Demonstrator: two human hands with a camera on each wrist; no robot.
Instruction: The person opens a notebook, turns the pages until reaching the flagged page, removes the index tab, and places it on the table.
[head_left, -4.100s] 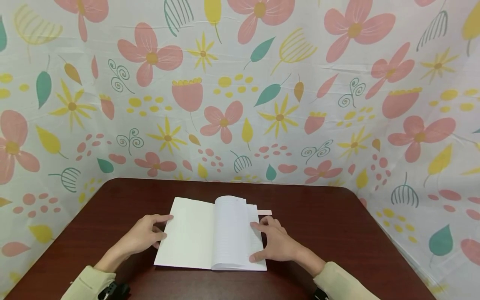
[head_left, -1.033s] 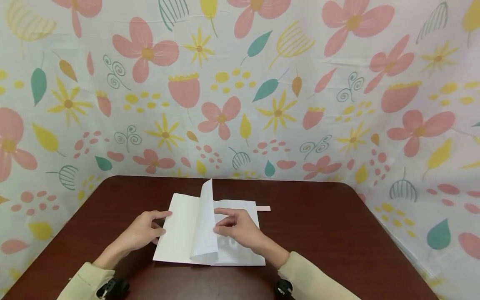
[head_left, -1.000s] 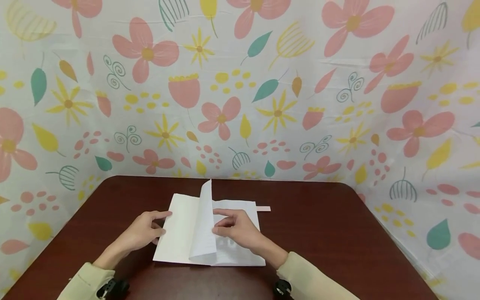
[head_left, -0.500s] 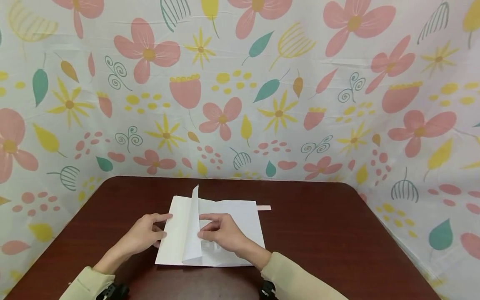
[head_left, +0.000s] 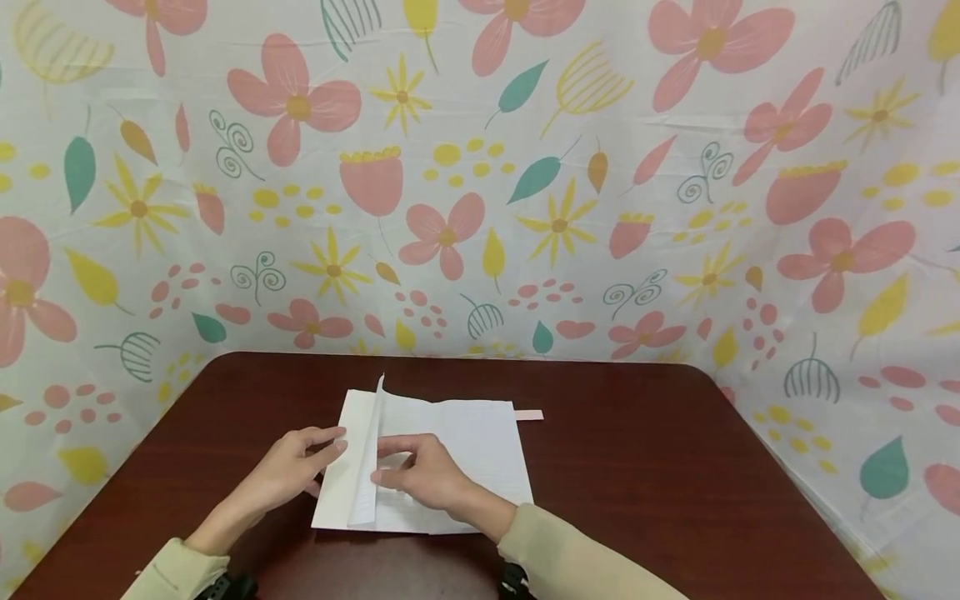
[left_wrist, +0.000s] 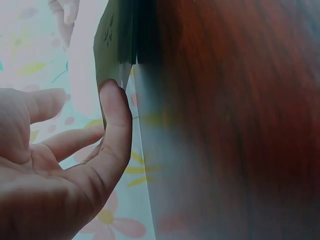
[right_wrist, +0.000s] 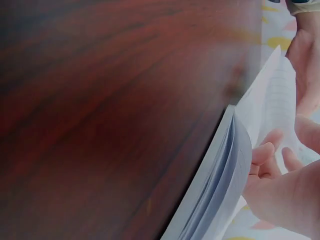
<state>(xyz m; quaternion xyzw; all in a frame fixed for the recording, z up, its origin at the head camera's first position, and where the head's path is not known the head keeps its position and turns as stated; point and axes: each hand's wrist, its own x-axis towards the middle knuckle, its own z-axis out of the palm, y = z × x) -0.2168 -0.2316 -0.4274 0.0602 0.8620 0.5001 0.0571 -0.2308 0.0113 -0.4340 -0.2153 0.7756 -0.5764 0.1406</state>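
Note:
An open notebook with faintly lined white pages lies on the dark wooden table. At its left edge, my left hand holds the cover between its fingers, thumb raised apart from it. The left wrist view shows the cover's outer face, pale green with small dark marks, and a finger against it. My right hand reaches over the middle of the notebook, thumb and index fingertips spaced apart against a half-turned leaf. That leaf stands curled over the left side. In the right wrist view, the page stack fans slightly.
A pale pink strip sticks out past the notebook's upper right edge. The table has rounded far corners and meets a flower-printed cloth behind it. Black straps show at both wrists.
My right hand has lifted the leaf from the right side and pushed it left across the notebook. My left hand stays at the left edge; its thumb has shifted up and right.

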